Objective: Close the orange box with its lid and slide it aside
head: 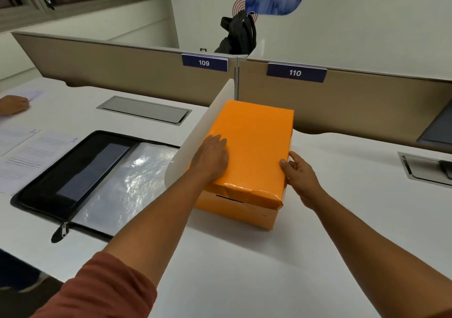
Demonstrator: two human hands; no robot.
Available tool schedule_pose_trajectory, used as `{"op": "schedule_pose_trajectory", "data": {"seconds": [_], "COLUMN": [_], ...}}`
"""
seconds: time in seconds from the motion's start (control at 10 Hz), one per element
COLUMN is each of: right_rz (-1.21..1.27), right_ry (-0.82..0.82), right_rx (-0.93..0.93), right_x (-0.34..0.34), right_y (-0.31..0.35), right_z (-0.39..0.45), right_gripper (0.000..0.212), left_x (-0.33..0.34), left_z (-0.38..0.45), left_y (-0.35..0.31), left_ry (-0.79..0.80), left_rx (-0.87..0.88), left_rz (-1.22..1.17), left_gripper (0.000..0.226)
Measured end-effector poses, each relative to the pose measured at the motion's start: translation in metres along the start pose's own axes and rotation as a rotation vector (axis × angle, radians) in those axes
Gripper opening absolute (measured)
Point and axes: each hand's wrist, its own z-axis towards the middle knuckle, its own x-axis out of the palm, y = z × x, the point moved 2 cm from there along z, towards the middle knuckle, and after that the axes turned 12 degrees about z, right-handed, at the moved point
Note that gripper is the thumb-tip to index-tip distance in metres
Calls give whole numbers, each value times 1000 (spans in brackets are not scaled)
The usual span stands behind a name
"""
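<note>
The orange box (234, 210) stands on the white desk, close against a low white divider on its left. Its orange lid (254, 141) lies on top and covers the box, with its near edge crumpled. My left hand (211, 157) rests palm down on the lid's near-left part, fingers spread. At the lid's near-right corner, my right hand (297, 173) has its thumb on top and its fingers against the lid's right side.
The white divider (193, 136) runs between the two desks. An open black zip folder (80, 180) with a plastic sleeve lies to the left, printed papers (27, 153) beyond it. Another person's hand (13, 105) rests far left. Beige partitions back the desk; a cable hatch (425, 168) sits right.
</note>
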Motion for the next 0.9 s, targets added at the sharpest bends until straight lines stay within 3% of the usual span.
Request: {"op": "schedule_pose_trajectory", "data": {"seconds": [0.2,0.6,0.7,0.9], "right_rz": [6,-115,-242,-666], "right_ry": [18,12,-91,-226], "right_rx": [22,43,20,-204], "right_x": [10,3,-10,-70], "right_y": [-2,-2,-7,-4], "right_z": [5,-5,-13,-37], "right_gripper": [66,70,69,72], "left_x": [8,9,3,-5], "left_z": [3,-2,-7,0], "left_y": [-30,-36,-48,-114], "left_ry": [39,99,77,-40], "left_rx": [88,58,26,115], "left_rz": [5,112,52,-103], "left_gripper": [62,64,65,64]}}
